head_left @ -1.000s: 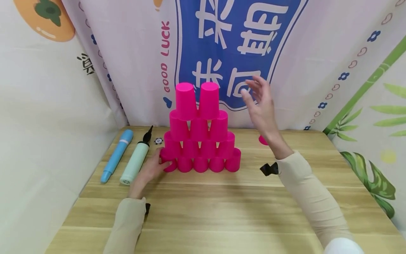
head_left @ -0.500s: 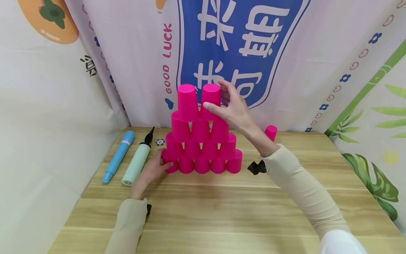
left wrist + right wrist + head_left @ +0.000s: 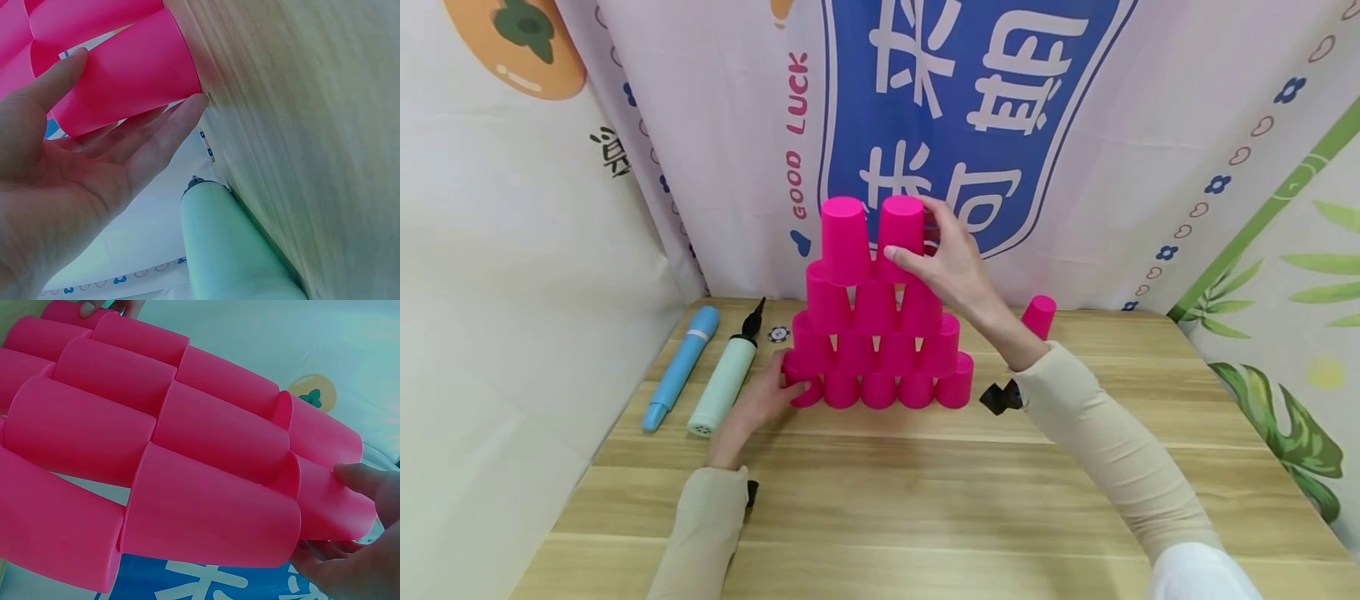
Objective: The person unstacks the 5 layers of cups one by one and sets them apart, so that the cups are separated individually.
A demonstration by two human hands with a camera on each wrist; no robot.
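Observation:
Upside-down pink cups rise in a stepped pyramid on the wooden table (image 3: 880, 500), with two cups side by side at the top. My right hand (image 3: 953, 260) holds the top right cup (image 3: 901, 229) from its right side, thumb at the front and fingers behind. In the right wrist view that cup (image 3: 337, 503) sits on the row of three below. Down at the left end of the bottom row, my left hand (image 3: 767, 398) grips the end cup (image 3: 128, 78), thumb on one side and fingers along the other. The top left cup (image 3: 844, 242) stands untouched.
Another pink cup (image 3: 1040, 312) stands behind my right forearm. Left of the pyramid lie a mint-green hand pump (image 3: 726, 383) with a black nozzle, a blue tube-shaped tool (image 3: 681, 367) and a poker chip (image 3: 778, 334). A printed cloth (image 3: 715, 150) hangs right behind the table.
My right hand has come in from the right, where it hovered away from the pyramid, onto the top right cup. My left hand keeps its place on the bottom left cup.

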